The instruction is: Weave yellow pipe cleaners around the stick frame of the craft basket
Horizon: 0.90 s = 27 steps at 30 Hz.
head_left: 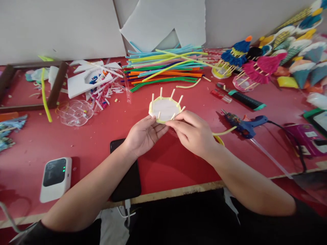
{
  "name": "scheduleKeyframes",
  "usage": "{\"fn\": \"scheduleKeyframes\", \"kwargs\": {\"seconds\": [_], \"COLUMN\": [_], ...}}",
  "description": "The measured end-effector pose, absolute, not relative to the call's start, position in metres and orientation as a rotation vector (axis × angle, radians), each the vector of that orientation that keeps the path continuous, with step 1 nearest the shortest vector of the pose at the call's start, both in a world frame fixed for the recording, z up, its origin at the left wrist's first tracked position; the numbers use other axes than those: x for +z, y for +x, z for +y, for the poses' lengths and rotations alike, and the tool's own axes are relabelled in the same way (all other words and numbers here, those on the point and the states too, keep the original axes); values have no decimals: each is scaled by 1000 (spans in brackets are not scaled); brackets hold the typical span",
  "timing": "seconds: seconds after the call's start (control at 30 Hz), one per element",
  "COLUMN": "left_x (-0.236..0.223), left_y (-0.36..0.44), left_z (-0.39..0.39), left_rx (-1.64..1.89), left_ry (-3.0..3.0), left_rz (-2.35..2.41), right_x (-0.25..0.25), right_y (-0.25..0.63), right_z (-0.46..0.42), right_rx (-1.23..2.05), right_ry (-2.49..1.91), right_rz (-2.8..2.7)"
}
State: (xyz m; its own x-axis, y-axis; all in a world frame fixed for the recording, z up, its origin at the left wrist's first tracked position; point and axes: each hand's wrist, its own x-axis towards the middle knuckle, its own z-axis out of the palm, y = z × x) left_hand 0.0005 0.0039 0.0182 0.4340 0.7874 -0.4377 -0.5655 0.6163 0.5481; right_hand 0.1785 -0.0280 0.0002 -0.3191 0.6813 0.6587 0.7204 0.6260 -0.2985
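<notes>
The left hand (144, 134) and right hand (195, 132) have fingers clamped on the pegged disc (166, 108) — a glue gun (246, 127) lies to the disc's right.

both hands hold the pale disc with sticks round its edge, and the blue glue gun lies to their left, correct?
Wrong side: in the head view, the blue glue gun lies to their right. The left hand and right hand do hold the pale disc with sticks round its edge.
</notes>
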Motion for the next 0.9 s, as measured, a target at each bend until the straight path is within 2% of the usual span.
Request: {"fn": "scheduleKeyframes", "kwargs": {"seconds": [0.7, 0.9], "left_x": [13, 12], "left_y": [-1, 1], "left_z": [0, -3], "left_rx": [883, 951], "left_ry": [552, 591], "left_rz": [680, 695], "right_x": [5, 4], "right_y": [175, 177], "right_z": [-29, -30], "right_rx": [-139, -108], "right_ry": [-1101, -1221], "right_rz": [-1948, -1931]}}
